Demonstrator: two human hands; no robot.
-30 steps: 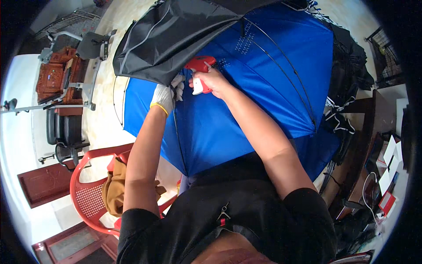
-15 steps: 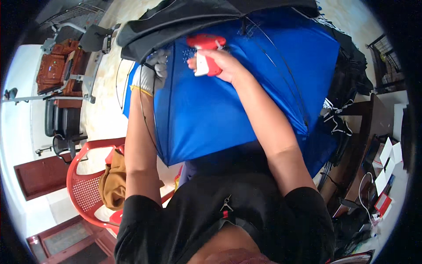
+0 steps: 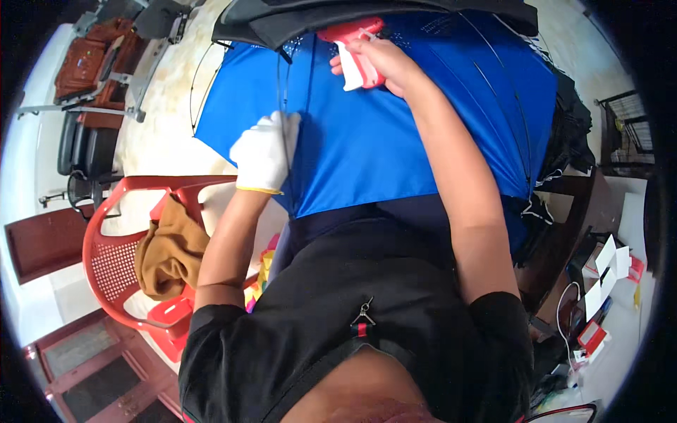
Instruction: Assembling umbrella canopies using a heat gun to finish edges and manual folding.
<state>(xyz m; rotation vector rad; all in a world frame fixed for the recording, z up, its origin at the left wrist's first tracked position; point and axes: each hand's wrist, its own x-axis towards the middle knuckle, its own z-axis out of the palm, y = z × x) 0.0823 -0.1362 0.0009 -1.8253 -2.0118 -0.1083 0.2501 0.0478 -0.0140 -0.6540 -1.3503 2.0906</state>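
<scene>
An open umbrella canopy (image 3: 367,148), blue on its inner side, spreads before me over my lap. A folded black part (image 3: 381,15) of the umbrella lies along the far edge. My left hand (image 3: 264,154), in a white knit glove with a yellow cuff, is closed around a thin metal umbrella rib (image 3: 285,88) near the canopy's left side. Bare and further off, my right hand (image 3: 389,62) grips a red-and-white hand tool (image 3: 358,60) with a pistol-like handle. The tool is held above the blue cloth; its exact kind is unclear.
To my left stands a red plastic chair (image 3: 116,250) with a brown cloth (image 3: 169,250) on it. Gym-like equipment (image 3: 130,109) stands at the far left. Dark folded items (image 3: 571,127) are heaped to the right, beside a brown wooden table (image 3: 564,268).
My left hand has come nearer to my body and to the right, from the rib's far end. My right hand, still holding the tool, has shifted slightly farther away and rightward.
</scene>
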